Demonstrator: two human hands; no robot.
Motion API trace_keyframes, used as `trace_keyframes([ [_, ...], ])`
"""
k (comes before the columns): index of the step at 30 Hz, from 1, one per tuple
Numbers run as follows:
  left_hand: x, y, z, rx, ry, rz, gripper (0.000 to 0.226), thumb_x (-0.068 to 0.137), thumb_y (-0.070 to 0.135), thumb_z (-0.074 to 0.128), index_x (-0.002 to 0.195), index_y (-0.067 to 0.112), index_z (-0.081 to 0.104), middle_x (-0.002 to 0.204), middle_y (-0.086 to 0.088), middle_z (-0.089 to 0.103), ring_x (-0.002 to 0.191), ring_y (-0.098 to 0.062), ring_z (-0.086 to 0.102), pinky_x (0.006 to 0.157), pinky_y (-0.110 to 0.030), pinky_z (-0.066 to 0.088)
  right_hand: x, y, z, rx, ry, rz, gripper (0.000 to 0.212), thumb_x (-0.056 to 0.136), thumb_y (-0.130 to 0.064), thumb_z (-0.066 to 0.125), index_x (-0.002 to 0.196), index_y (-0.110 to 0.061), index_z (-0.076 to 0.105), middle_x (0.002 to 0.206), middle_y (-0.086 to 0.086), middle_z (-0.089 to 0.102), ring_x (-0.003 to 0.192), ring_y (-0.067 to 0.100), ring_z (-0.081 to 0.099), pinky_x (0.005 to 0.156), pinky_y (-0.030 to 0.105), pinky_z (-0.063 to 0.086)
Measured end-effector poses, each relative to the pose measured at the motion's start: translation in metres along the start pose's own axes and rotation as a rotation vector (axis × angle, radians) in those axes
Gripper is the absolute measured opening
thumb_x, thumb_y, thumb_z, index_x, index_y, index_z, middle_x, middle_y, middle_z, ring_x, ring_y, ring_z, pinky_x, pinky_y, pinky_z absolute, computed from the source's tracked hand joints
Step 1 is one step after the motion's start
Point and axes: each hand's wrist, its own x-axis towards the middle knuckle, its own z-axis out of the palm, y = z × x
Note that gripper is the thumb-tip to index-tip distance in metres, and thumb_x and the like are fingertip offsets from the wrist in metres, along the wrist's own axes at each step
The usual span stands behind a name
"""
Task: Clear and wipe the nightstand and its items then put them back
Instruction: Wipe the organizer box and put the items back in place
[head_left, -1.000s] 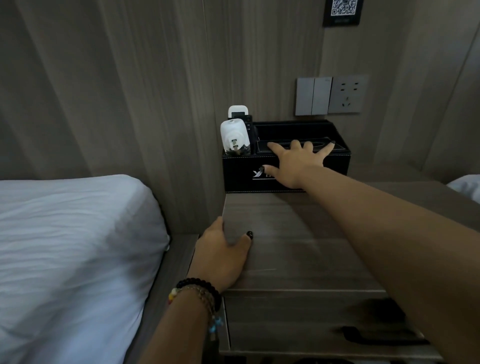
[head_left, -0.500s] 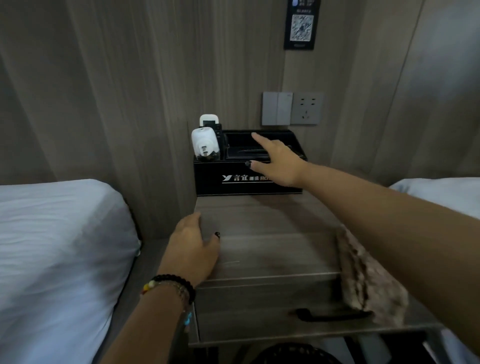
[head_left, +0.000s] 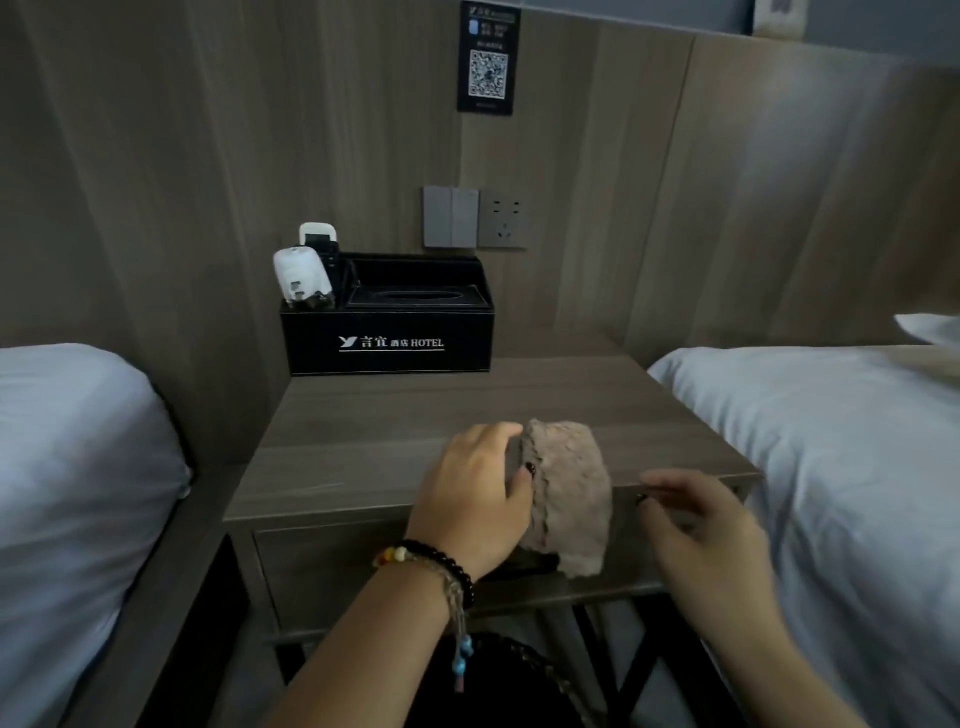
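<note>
The left hand (head_left: 470, 491) has its grip pinched on the edge of the fuzzy pinkish-brown cleaning cloth (head_left: 569, 499) draped over the grey wood-grain table's (head_left: 363, 452) front edge, probably to start wiping. The right hand (head_left: 696, 525), blurred, hovers beside it with fingers apart, holding nothing. The black leatherette hotel organiser box (head_left: 387, 340) sits against the wall, likely not yet cleared.

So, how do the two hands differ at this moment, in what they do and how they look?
The left hand touches the pinkish cloth at its left edge, thumb on it; the right hand hovers beside the cloth, apart from it. The left wrist wears beaded bracelets; the right wrist is bare. The left hand looks sharp, the right one blurred. Both are at the nightstand front edge and have dark nails.
</note>
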Motion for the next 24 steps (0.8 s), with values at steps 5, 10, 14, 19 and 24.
trace_keyframes([
  [5,0.002,0.007,0.021,-0.106,-0.030,-0.070,0.034,0.096,0.020,0.049,0.128,0.029,0.052,0.124,0.012,0.059,0.112,-0.003,0.054,0.097,-0.023,0.045,-0.006,0.002,0.021,-0.214,-0.145,-0.188,0.021,0.081,-0.008,0.069,0.099,-0.019,0.068,0.097,-0.008,0.052,0.079,0.009,0.057,0.074,0.011,0.041],
  [10,0.005,0.010,0.022,-0.237,-0.055,-0.173,0.044,0.095,0.005,0.039,0.125,0.035,0.051,0.115,0.017,0.063,0.095,0.000,0.057,0.076,-0.017,0.044,-0.007,0.000,0.027,-0.270,-0.233,-0.116,0.038,0.081,-0.041,0.069,0.109,-0.021,0.054,0.105,-0.013,0.034,0.090,0.008,0.050,0.069,0.026,0.050],
  [14,0.007,0.012,0.018,-0.368,-0.089,-0.213,0.049,0.091,-0.001,0.042,0.126,0.034,0.048,0.102,0.017,0.069,0.092,-0.002,0.064,0.078,-0.026,0.053,-0.005,-0.001,0.030,-0.323,-0.153,-0.112,0.048,0.073,-0.057,0.066,0.098,-0.022,0.045,0.101,-0.010,0.034,0.090,0.011,0.048,0.066,0.028,0.047],
  [19,0.008,0.011,0.017,-0.453,-0.054,-0.236,0.047,0.090,0.001,0.053,0.127,0.030,0.047,0.113,0.013,0.061,0.083,-0.005,0.070,0.080,-0.037,0.059,0.005,-0.001,0.026,-0.302,-0.129,-0.100,0.027,0.073,-0.038,0.067,0.087,-0.022,0.050,0.098,-0.009,0.043,0.082,0.013,0.052,0.064,0.029,0.044],
  [24,0.003,0.011,0.017,-0.225,-0.033,-0.129,0.053,0.089,0.017,0.061,0.134,0.035,0.040,0.126,0.019,0.042,0.083,0.002,0.057,0.060,-0.010,0.046,0.023,0.002,0.002,-0.038,-0.112,0.033,0.010,0.080,-0.020,0.064,0.070,-0.020,0.064,0.070,-0.007,0.065,0.064,0.005,0.058,0.062,0.024,0.048],
])
